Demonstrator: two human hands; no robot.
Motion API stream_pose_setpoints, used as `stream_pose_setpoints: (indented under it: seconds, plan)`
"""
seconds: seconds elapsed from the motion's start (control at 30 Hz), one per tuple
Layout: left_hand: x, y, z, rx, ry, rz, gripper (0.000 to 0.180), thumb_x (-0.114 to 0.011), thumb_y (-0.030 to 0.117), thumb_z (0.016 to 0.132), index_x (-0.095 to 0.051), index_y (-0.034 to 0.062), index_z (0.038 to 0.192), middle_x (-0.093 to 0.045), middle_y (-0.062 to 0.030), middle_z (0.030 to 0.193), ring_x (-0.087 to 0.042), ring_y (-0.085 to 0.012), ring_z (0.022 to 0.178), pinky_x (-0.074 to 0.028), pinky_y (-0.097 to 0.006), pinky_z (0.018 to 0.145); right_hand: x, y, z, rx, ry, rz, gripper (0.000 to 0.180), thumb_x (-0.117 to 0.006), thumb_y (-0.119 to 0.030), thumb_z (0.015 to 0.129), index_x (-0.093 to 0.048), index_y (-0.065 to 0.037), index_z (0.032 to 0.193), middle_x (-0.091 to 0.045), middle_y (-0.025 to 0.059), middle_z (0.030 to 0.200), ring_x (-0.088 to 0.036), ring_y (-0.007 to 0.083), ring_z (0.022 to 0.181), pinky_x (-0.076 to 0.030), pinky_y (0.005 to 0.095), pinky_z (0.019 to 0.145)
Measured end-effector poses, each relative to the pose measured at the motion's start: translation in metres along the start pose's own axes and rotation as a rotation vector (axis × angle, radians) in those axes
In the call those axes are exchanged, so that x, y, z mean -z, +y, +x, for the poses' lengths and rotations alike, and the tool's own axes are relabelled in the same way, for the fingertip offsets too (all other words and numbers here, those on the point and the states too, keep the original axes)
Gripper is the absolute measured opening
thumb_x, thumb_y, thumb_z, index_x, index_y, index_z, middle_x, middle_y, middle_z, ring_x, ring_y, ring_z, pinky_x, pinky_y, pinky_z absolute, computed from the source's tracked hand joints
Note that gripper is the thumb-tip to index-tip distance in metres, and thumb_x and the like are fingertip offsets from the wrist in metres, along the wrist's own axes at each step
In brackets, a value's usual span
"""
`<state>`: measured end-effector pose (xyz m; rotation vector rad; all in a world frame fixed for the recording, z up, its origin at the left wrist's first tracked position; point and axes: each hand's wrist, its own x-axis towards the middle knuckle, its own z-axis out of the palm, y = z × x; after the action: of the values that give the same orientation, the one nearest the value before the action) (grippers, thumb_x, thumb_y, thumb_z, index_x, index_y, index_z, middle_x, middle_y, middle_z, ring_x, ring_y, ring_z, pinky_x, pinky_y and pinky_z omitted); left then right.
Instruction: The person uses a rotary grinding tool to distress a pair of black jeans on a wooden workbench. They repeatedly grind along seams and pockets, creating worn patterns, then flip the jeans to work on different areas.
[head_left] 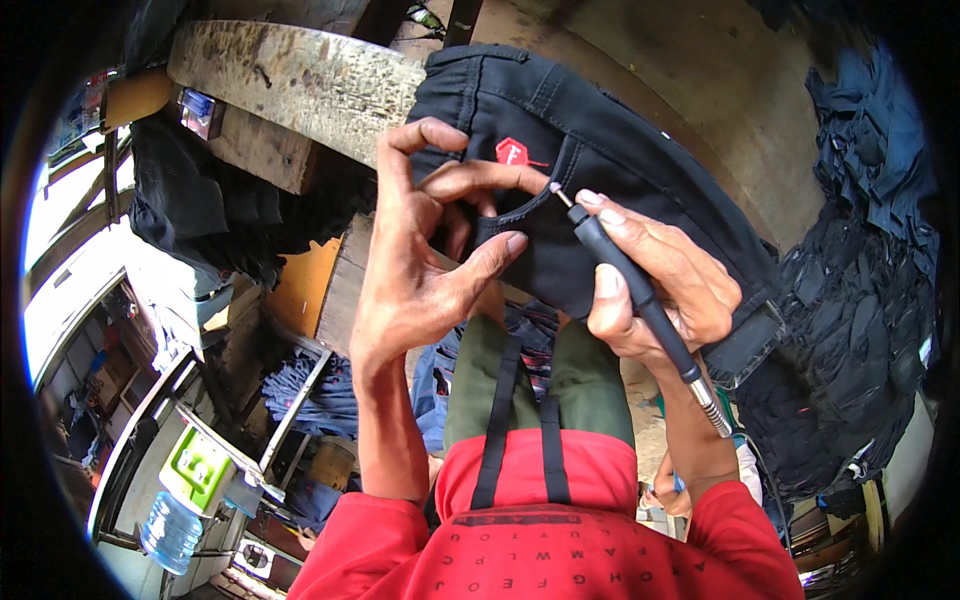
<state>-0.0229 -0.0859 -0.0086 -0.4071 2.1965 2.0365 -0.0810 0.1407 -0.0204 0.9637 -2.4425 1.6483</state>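
A black pair of trousers (600,150) is draped over the end of a worn wooden board, with a small red tag (512,151) near its curved pocket edge. My left hand (420,230) rests at the pocket with its fingers apart. One finger stretches along the pocket edge, another bends over the cloth, and the thumb stands away from it. In my right hand (665,275) is a black rotary tool handpiece (632,275), gripped like a pen, with a springy metal sleeve at its rear. Its small rounded tip meets the pocket edge beside my left fingertip.
The wooden board (300,85) runs off to the far left. Dark garments (850,330) lie heaped at the right, and black cloth (200,200) hangs at the left. A green container (197,468) and a clear blue water bottle (170,532) stand at the lower left.
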Motion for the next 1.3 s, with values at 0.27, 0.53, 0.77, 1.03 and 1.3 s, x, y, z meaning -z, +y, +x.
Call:
stream_pose_setpoints:
  seconds: [0.27,0.53,0.77,1.03,1.3]
  plan:
    - [-0.002,-0.002,0.001,-0.026,-0.013,-0.009,0.085,-0.09,0.005,0.087,-0.027,0.0114,0.145,-0.077,-0.0144,0.13,-0.057,-0.0112,0.092,-0.041,-0.018,0.067,0.0,0.001,-0.001,-0.025,0.031,0.013,0.035,-0.069,0.0,0.09,-0.073,0.009,0.123,-0.081,0.027,0.112,-0.082,0.0335,0.098,-0.066,0.0381,0.088]
    - [-0.005,0.006,0.001,-0.018,-0.027,0.022,0.078,-0.08,-0.011,0.086,-0.027,0.0076,0.14,-0.077,-0.0065,0.132,-0.054,-0.0107,0.09,-0.04,-0.018,0.066,0.001,0.0,-0.002,-0.064,0.059,-0.007,0.032,-0.07,-0.002,0.093,-0.074,0.009,0.122,-0.081,0.0257,0.109,-0.082,0.0298,0.093,-0.066,0.0355,0.083]
    - [-0.004,0.008,-0.003,-0.042,-0.028,0.056,0.076,-0.079,-0.01,0.086,-0.028,0.0086,0.14,-0.076,-0.0068,0.134,-0.053,-0.0135,0.091,-0.042,-0.02,0.069,0.0,-0.007,-0.003,-0.134,0.073,-0.012,0.029,-0.071,-0.003,0.095,-0.075,0.009,0.121,-0.08,0.023,0.103,-0.08,0.0254,0.087,-0.064,0.0319,0.078]
    - [-0.003,0.012,-0.003,-0.011,-0.054,0.108,0.074,-0.075,-0.013,0.087,-0.028,0.0091,0.14,-0.076,-0.0063,0.137,-0.052,-0.0147,0.093,-0.044,-0.021,0.073,0.0,-0.007,-0.008,-0.245,0.067,0.045,0.031,-0.069,-0.004,0.098,-0.072,0.011,0.125,-0.079,0.0234,0.107,-0.079,0.0242,0.092,-0.063,0.0305,0.081]
    - [-0.002,0.014,-0.004,-0.017,-0.078,0.187,0.076,-0.074,-0.013,0.085,-0.029,0.0077,0.142,-0.073,-0.0034,0.139,-0.051,-0.0133,0.092,-0.044,-0.021,0.073,0.0,-0.003,-0.008,-0.271,0.049,0.102,0.032,-0.065,-0.003,0.102,-0.068,0.012,0.131,-0.079,0.0279,0.113,-0.08,0.0303,0.104,-0.064,0.0349,0.092]
